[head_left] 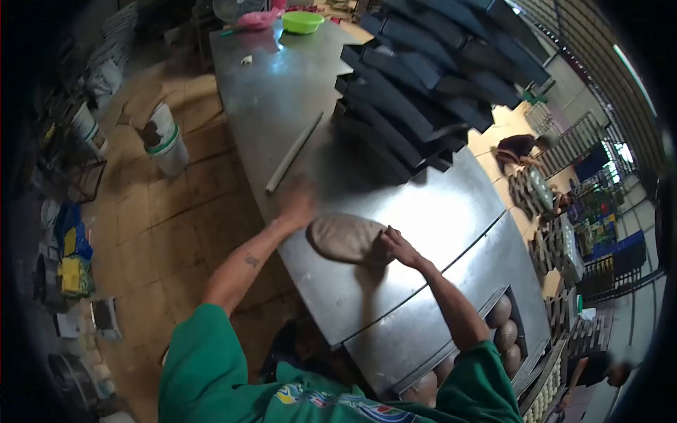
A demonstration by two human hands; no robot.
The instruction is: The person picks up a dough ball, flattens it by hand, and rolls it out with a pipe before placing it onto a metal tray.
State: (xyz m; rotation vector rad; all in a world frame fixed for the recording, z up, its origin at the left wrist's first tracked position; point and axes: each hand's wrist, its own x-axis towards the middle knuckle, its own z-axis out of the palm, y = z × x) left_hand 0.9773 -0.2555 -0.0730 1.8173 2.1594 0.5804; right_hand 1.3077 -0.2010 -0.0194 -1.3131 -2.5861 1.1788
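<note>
A flattened oval of brownish dough (347, 238) lies on the metal table. At its right edge is my right hand (400, 248), fingers closed on the rim of the dough. My left hand (299, 206) is just beyond the dough's left end, smeared by motion, so its fingers cannot be made out. A long thin rolling pin (295, 153) rests on the table past my left hand.
Stacked dark baking pans (416, 92) rise on the table's far right. A green bowl (302, 22) stands at the far end. Round dough balls (505, 335) sit in a pan near my right elbow. A white bucket (167, 144) is on the floor. Other people (518, 149) work at the right.
</note>
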